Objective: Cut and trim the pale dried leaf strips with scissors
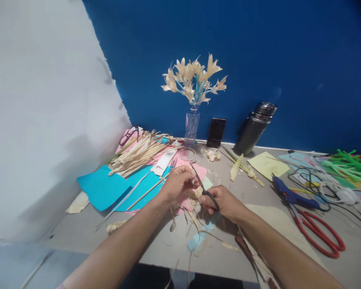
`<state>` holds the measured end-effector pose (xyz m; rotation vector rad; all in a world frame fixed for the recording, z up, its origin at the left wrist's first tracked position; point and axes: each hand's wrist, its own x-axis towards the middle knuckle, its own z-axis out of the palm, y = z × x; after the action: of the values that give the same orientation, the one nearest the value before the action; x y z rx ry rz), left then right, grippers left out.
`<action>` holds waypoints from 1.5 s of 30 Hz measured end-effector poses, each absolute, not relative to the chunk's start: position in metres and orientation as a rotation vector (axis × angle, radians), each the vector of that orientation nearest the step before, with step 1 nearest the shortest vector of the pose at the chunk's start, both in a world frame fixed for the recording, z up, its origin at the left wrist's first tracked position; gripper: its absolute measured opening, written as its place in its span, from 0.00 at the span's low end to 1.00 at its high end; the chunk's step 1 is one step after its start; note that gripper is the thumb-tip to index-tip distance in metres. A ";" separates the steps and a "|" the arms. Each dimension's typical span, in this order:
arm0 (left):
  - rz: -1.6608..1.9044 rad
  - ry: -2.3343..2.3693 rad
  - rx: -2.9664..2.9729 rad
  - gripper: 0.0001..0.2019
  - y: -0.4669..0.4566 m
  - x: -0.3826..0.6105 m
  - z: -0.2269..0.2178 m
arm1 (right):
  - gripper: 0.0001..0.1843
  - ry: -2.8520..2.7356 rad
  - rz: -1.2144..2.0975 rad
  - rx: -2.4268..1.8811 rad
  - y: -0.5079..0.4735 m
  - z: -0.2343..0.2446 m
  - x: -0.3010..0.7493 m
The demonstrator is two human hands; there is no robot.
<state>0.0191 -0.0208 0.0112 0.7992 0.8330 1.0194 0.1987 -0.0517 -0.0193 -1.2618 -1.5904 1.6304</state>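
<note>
My right hand [222, 202] grips a small pair of black-handled scissors [209, 197], its fingers around the handles. The blades point up and to the left, close by the fingertips of my left hand [180, 182]. That hand is closed in a pinch, and whatever lies between its fingers is too small to make out. Pale dried husk scraps lie on the table below both hands, along with a light blue paper strip [197, 241]. Beyond my left hand are pink paper [201, 172] and a roll of tape [187, 153].
A clear vase [192, 127] of husk flowers [195, 76] stands at the back beside a phone [216, 132] and a tilted flask [254, 128]. Husk strips [138, 154] cover blue paper [104, 188] at left. A glue gun [293, 194] and red-handled scissors [319, 233] lie at right among cables.
</note>
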 end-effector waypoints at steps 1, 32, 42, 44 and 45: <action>1.026 0.837 0.799 0.06 -0.021 0.019 0.011 | 0.29 -1.576 1.633 -1.268 -0.052 -0.018 0.198; 0.732 0.805 0.953 0.11 -0.028 0.022 0.008 | 0.18 -1.190 1.292 -1.154 -0.051 0.000 0.197; 0.966 0.799 0.925 0.08 -0.020 0.012 0.027 | 0.27 -1.700 1.607 -1.085 -0.053 0.003 0.203; 0.971 0.804 0.934 0.07 -0.020 0.010 0.030 | 0.27 -1.760 1.599 -1.061 -0.054 0.002 0.204; 0.974 0.810 0.938 0.07 -0.020 0.010 0.031 | 0.27 -1.779 1.596 -1.061 -0.055 0.002 0.203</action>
<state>0.0100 -0.0203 0.0306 0.9384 0.8097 0.9736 0.2033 -0.0551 0.0019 -1.0611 -1.7791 1.5962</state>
